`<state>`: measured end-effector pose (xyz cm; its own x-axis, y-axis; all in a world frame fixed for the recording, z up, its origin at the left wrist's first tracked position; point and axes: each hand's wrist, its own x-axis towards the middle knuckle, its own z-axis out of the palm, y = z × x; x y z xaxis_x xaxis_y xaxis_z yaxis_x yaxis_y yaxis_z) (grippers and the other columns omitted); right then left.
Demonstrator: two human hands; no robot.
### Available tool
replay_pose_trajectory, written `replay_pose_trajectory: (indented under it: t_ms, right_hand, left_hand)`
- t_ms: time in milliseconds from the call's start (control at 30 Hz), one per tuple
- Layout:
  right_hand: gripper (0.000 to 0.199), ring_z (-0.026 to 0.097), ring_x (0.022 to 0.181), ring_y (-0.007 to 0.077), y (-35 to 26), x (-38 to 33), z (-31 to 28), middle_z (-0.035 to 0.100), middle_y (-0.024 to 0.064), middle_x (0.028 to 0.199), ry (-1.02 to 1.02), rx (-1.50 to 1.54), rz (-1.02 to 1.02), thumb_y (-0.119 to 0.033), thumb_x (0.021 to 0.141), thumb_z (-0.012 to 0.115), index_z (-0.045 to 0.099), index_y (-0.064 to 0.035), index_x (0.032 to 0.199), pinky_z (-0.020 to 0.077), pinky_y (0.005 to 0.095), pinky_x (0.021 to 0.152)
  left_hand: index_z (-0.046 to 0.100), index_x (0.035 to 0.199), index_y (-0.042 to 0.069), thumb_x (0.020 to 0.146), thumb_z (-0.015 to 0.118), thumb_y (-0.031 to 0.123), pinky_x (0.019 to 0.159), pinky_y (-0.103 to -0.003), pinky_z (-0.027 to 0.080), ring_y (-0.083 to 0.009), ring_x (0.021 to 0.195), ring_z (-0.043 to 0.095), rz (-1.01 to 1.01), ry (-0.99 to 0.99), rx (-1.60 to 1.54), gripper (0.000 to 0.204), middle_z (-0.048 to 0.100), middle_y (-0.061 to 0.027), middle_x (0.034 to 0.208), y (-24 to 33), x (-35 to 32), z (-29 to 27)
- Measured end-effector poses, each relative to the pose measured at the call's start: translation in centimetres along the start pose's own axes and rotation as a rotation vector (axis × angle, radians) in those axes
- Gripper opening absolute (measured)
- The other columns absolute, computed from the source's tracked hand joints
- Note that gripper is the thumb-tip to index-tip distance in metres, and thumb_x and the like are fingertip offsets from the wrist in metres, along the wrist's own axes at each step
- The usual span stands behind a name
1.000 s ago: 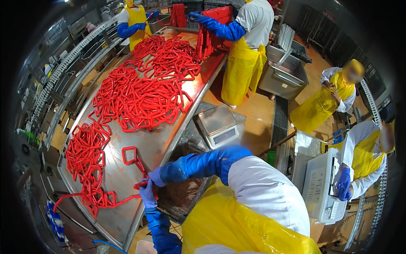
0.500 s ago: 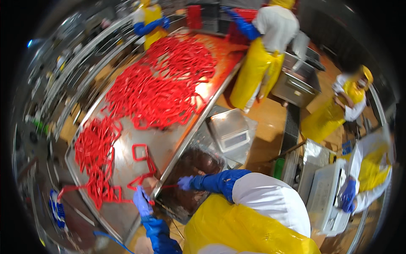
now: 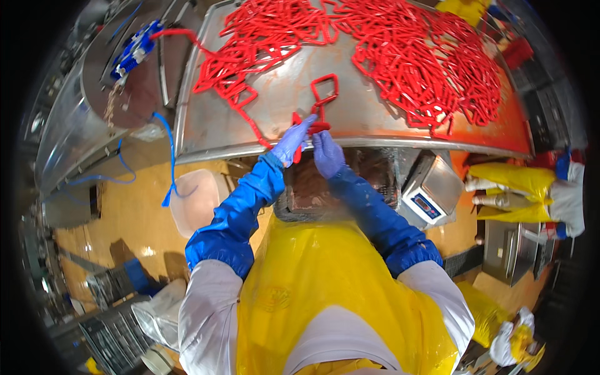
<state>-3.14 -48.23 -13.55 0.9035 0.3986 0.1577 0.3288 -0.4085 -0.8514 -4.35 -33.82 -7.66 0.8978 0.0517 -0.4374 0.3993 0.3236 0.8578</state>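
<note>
On the far left a blue tool [image 3: 132, 50] sits on a round metal machine [image 3: 119, 94], and a white bucket [image 3: 195, 203] stands on the floor below. A long red chain of sausages [image 3: 250, 50] runs from the machine onto the big metal table [image 3: 206, 134]. The left hand [image 3: 291, 141], in a purple glove, is at the near edge of the table. Its fingers are closed on the end of a red sausage link [image 3: 315, 122]. The right hand [image 3: 326, 154] is just beside it and pinches the same link from below. The link bends in a loop, so it looks soft and floppy. It is shiny and may be slippery, and it looks light. The skin could tear, so the thick middle of one sausage seems the best place to hold it, not the thin twist. More to the right lies a big sausage pile [image 3: 425, 56], and a scale [image 3: 428, 194] sits under the table
</note>
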Motion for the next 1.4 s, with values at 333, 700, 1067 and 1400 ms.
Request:
replay_pose_trajectory:
  t_ms: [333,700,1067,1400]
  right_hand:
    - [0.016,0.068,0.076,0.0274,0.0,0.1,-1.7,0.073,0.0126,0.093,-0.189,-0.193,-0.139,-0.014,0.09,0.07,0.074,-0.0048,0.102,0.054,0.0378,0.07]
    - [0.019,0.072,0.084,0.0212,-1.9,0.0,-1.6,0.074,0.011,0.09,-0.098,0.095,-0.009,-0.02,0.093,0.07,0.074,-0.004,0.101,0.0558,0.0343,0.077]
    - [0.016,0.055,0.063,0.0069,1.5,-1.9,-4.9,0.062,-0.0041,0.076,-0.404,1.05,0.931,-0.024,0.096,0.072,0.072,-0.0093,0.103,0.0424,0.0225,0.057]
    - [0.05,0.067,0.092,0.0212,-4.9,6.0,-7.2,0.064,0.0109,0.113,-0.286,0.833,0.598,-0.044,0.1,0.062,0.054,-0.0049,0.13,0.0572,0.0375,0.078]
  left_hand:
    - [0.07,0.123,0.004,0.088,0.073,0.01,0.078,-0.033,0.059,-0.0184,0.085,0.073,-0.055,-0.402,0.162,0.036,0.076,-0.0097,0.105,-4.4,2.0,-5.8]
    - [0.069,0.103,-0.004,0.096,0.064,0.01,0.077,-0.032,0.058,-0.0163,0.087,0.069,0.359,0.122,0.553,0.016,0.073,-0.0102,0.095,-4.1,-1.3,-4.2]
    - [0.062,0.105,0.001,0.089,0.074,0.004,0.09,-0.031,0.052,-0.0143,0.095,0.064,0.472,-0.021,0.615,0.02,0.066,-0.0067,0.095,-5.9,-4.4,-2.5]
    - [0.054,0.122,-0.001,0.091,0.073,0.006,0.086,-0.03,0.054,-0.0146,0.101,0.064,0.714,0.195,0.095,0.038,0.066,-0.0108,0.112,1.8,4.1,-4.1]
